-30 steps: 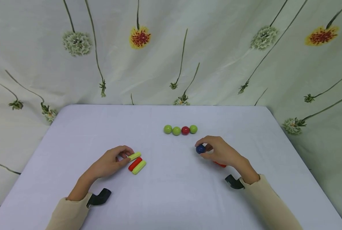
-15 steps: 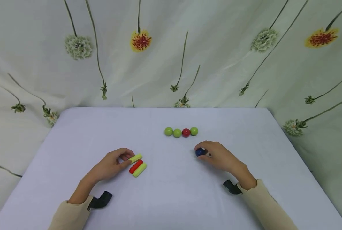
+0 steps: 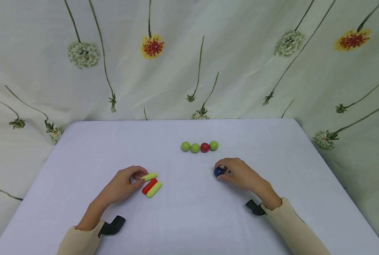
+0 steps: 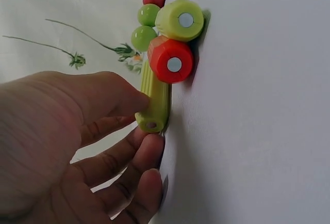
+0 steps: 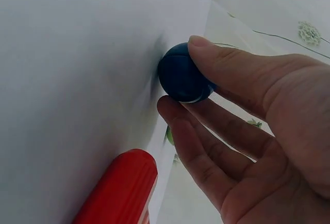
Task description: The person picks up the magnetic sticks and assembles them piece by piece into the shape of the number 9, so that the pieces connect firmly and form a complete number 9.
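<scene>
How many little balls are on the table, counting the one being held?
5. Four sit in a row at mid-table: green ball, second green ball, red ball, third green ball. The right hand pinches the blue ball. Others may be hidden beneath it.

You see a counter (image 3: 81,156) covered with a pale lilac cloth, smooth and evenly lit, behind it a hanging pale green curtain (image 3: 240,53) with soft folds, printed with long thin stems, white dandelion heads, yellow-red flowers, soft light without hard shadows
</scene>
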Motion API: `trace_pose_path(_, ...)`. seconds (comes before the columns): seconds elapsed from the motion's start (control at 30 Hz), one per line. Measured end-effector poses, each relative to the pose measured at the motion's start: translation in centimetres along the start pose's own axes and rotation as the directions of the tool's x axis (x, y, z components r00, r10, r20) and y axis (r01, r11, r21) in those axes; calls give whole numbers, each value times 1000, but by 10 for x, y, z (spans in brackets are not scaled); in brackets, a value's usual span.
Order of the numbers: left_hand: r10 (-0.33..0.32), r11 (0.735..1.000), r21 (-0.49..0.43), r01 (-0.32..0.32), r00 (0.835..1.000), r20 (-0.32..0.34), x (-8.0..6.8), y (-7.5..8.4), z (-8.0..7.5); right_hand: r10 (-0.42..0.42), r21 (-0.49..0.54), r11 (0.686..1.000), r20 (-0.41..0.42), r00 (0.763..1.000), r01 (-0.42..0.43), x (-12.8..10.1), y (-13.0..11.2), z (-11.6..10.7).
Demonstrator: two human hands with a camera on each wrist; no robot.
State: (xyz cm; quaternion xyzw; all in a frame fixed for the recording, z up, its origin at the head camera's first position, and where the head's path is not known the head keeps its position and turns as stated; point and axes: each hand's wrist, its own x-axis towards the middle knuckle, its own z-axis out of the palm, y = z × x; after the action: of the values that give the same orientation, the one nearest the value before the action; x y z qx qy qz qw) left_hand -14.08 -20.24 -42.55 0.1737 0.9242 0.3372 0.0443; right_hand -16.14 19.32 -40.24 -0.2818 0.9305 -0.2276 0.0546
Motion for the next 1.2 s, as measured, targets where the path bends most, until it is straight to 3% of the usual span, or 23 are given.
trace_pose_path(0.3, -7, 1000, 13, 8, 999, -53, 0, 6, 1, -5, 1, 1000, -8, 1000, 5, 0, -1, 2)
trace_pose_path(0.6, -7, 993, -122, -1, 997, -71, 10, 17, -4, 11, -1, 1000, -8, 1000, -11, 0, 0, 2)
trace_pose_path(0.97, 24, 985, -167, -31, 999, -43, 31, 54, 8, 20, 2, 1000, -10, 1000, -20, 1, -3, 3)
trace_pose_path(1.2, 91, 974, -207, -91, 996, -12, 50, 79, 23, 16, -8, 1000, -15, 1000, -17, 1, -3, 3)
